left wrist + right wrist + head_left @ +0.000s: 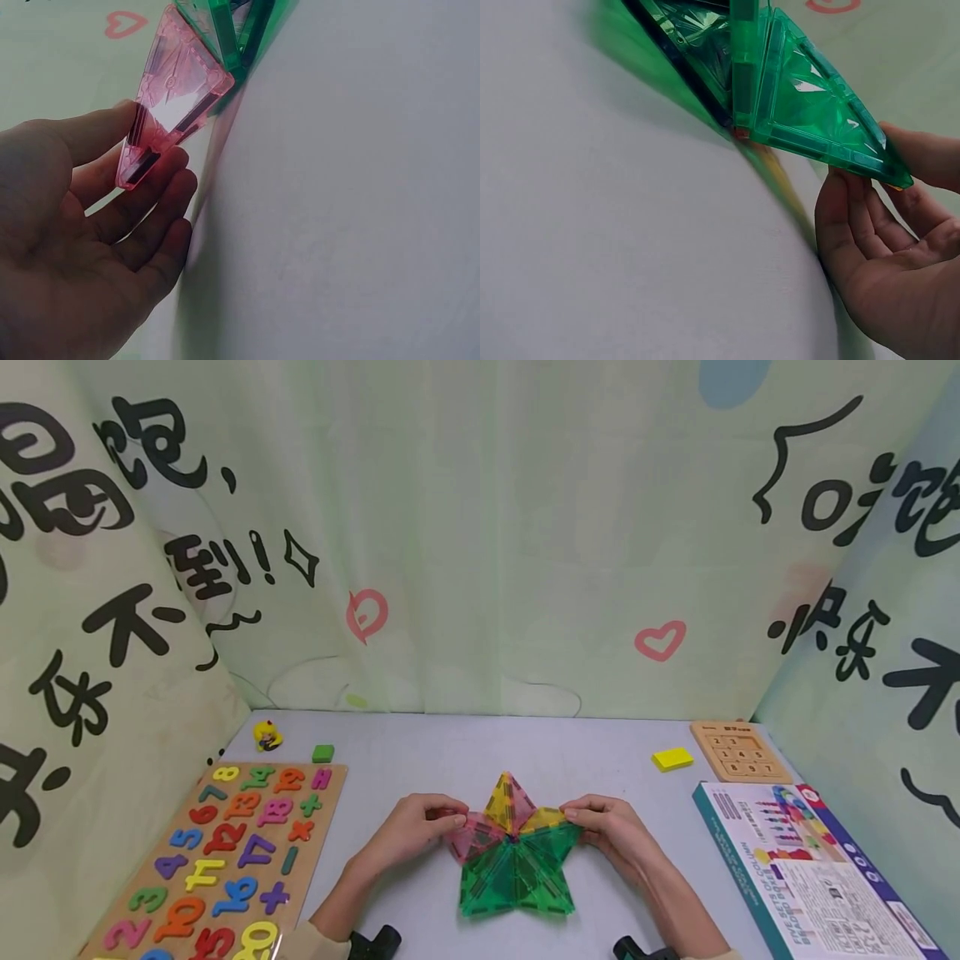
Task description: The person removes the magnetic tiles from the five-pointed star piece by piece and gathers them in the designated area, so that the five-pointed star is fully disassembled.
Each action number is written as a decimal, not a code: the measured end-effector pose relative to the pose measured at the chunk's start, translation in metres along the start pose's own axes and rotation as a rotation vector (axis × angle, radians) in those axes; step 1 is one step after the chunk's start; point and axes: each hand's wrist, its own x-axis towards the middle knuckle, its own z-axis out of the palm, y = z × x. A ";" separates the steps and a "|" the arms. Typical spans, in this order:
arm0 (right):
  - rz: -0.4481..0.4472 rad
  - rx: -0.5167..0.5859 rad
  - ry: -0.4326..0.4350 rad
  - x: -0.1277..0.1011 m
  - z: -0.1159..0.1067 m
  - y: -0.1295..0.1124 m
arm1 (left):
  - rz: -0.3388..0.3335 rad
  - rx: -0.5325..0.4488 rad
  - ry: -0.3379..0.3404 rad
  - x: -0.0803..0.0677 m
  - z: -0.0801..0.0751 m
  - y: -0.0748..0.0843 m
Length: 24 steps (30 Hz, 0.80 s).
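A star of translucent magnetic tiles (pixel 514 868) stands in the middle of the white table, its points folded into raised ridges. Green tiles form the near and right parts, yellow and pink the top point. My left hand (pixel 414 828) pinches the tip of the pink left point between thumb and fingers; the left wrist view shows this pink tile (pixel 176 82) close up. On the other side my right hand (pixel 618 831) pinches the right point, yellow behind and green in front. In the right wrist view, thumb and fingers grip the corner of that green tile (pixel 810 112).
A wooden number board (pixel 300 852) with colourful digits lies at left, near a green block (pixel 323 753) and a small yellow figure (pixel 267 736). At right are a yellow block (pixel 672 759), a wooden number tray (pixel 738 752) and a large box (pixel 817 877).
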 end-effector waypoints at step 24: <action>-0.018 0.158 0.223 -0.005 0.012 0.006 | -0.011 0.014 0.010 0.000 0.000 -0.001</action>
